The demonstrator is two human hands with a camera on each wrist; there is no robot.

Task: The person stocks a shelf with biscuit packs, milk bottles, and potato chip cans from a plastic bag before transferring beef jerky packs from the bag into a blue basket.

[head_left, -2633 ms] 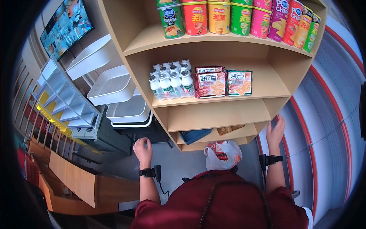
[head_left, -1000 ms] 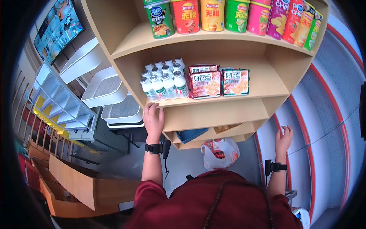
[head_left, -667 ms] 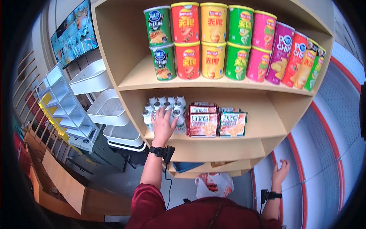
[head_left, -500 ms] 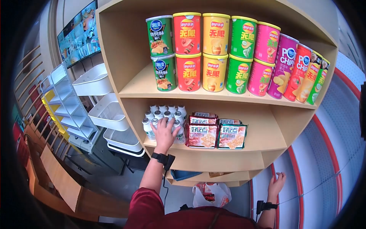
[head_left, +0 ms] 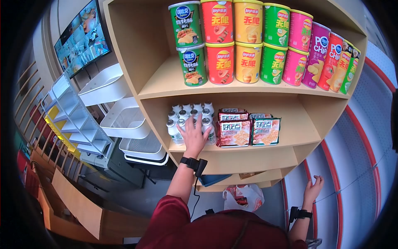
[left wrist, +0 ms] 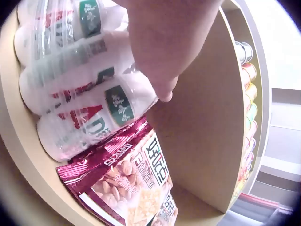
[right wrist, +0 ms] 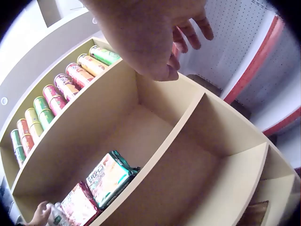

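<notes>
My left hand (head_left: 194, 140) lies over the front of a shrink-wrapped pack of small white drink bottles (head_left: 175, 133), fingers spread across the caps. In the left wrist view, the thumb of the left hand (left wrist: 167, 42) points down beside the neck of the nearest bottle (left wrist: 89, 120); its other fingers are hidden there. Red biscuit packets (head_left: 234, 133) stand right beside the bottles, with green-edged biscuit packets (head_left: 266, 132) to their right. My right hand (head_left: 313, 191) hangs away from the shelves with loosely curled fingers and holds nothing.
The wooden shelf unit (head_left: 248, 159) carries two-high chip canisters (head_left: 221, 68) above the bottles. White tiered baskets (head_left: 124, 120) stand at its left, and white shelving with red edges (head_left: 331, 174) at its right. A plastic bag (head_left: 244, 198) sits on the floor.
My left hand has risen from low on the left, past the shelf edge, onto the bottle pack, and stays there. The right hand remains off to the right. The head view has shifted up.
</notes>
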